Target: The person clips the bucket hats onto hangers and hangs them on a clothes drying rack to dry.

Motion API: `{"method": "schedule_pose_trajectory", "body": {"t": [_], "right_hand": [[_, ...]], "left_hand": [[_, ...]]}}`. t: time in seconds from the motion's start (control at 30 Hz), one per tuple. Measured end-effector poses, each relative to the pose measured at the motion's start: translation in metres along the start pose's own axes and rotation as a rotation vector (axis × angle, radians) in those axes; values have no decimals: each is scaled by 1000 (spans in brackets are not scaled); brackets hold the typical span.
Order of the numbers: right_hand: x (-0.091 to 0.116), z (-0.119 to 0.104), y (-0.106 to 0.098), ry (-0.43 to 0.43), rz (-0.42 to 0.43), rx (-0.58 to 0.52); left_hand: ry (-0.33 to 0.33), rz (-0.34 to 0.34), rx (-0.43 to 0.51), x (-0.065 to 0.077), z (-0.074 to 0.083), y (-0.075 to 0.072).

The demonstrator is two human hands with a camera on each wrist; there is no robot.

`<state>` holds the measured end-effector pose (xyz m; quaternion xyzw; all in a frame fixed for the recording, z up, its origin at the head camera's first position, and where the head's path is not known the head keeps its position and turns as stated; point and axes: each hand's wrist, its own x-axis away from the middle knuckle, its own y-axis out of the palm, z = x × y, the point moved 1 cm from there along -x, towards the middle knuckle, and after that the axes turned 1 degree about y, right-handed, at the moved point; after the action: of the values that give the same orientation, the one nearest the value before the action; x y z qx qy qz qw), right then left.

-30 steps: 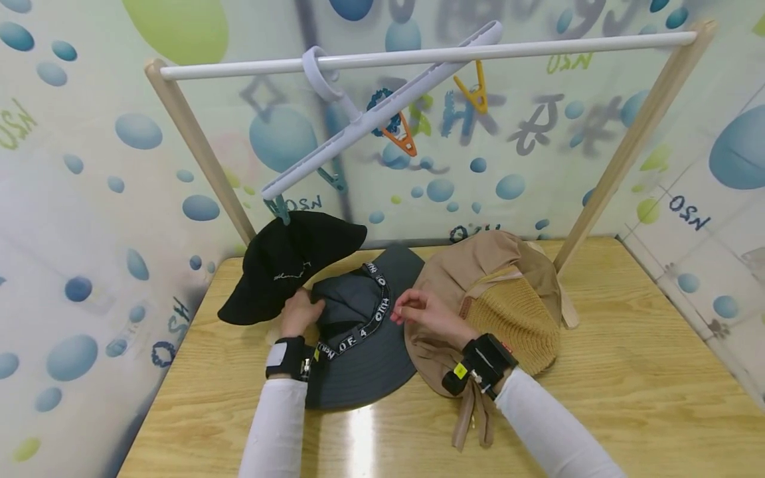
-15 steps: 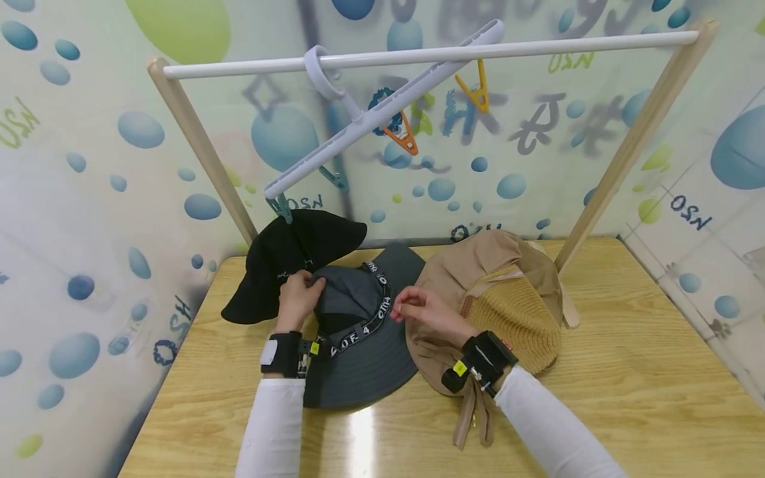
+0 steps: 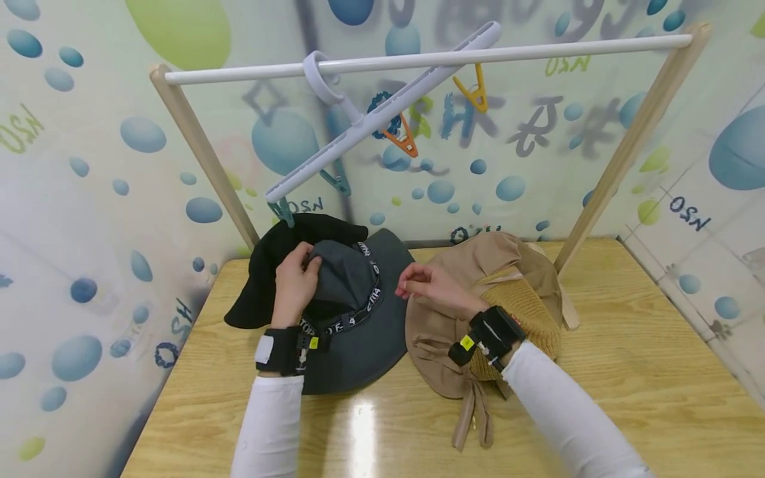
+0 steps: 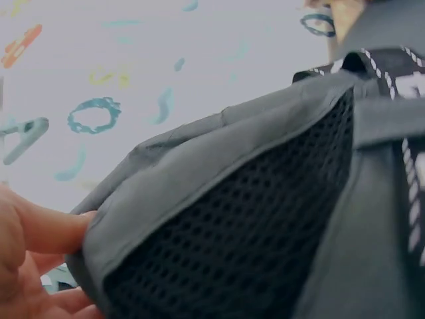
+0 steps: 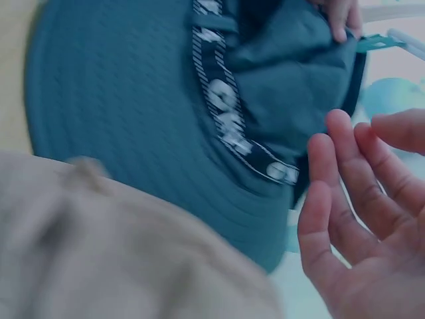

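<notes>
My left hand (image 3: 294, 284) pinches the top of a dark grey wide-brimmed sun hat (image 3: 378, 335) between thumb and fingers. A lettered band rings its crown, and the left wrist view shows a black mesh panel (image 4: 265, 206) in the crown's side. Behind that hand, a black bucket hat (image 3: 254, 295) hangs from a teal clip (image 3: 283, 212), partly covered by the grey crown. My right hand (image 3: 441, 287) holds nothing, its fingers loosely bent beside the grey brim. It hovers in front of a tan hat (image 3: 433, 362) with ribbon ties.
A mustard knitted hat (image 3: 526, 312) lies on the tan one. Overhead, a lilac hanger (image 3: 382, 113) tilts down to the left on a white rail (image 3: 538, 52) with wooden legs. Orange (image 3: 405, 138) and yellow clips (image 3: 476, 93) hang from it. A patterned wall stands behind the wooden table (image 3: 645, 345).
My left hand has taken hold of the grey hat's crown and moved it up and away, over part of the black hat. My right hand has shifted only slightly.
</notes>
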<state>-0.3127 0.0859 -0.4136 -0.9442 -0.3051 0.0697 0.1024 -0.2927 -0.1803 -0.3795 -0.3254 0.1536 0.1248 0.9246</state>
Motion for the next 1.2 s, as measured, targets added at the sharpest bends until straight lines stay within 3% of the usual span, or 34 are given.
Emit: {"method": "schedule_pose_trajectory", "body": {"t": [0.23,0.4,0.93,1.2], "right_hand": [[-15,-36,-27,-38,29,57],[-28,-62,-37,-63,8,115],[-90,-132,-30,-88,48,286],[-107,-148,-22,-107,82,175]], "left_hand": [[99,95,21,-4,18,-7],[154,120,4,-9,33,-10],[158,55,-54,-22,55,-11],[140,55,-58,-26,65,-10]]}}
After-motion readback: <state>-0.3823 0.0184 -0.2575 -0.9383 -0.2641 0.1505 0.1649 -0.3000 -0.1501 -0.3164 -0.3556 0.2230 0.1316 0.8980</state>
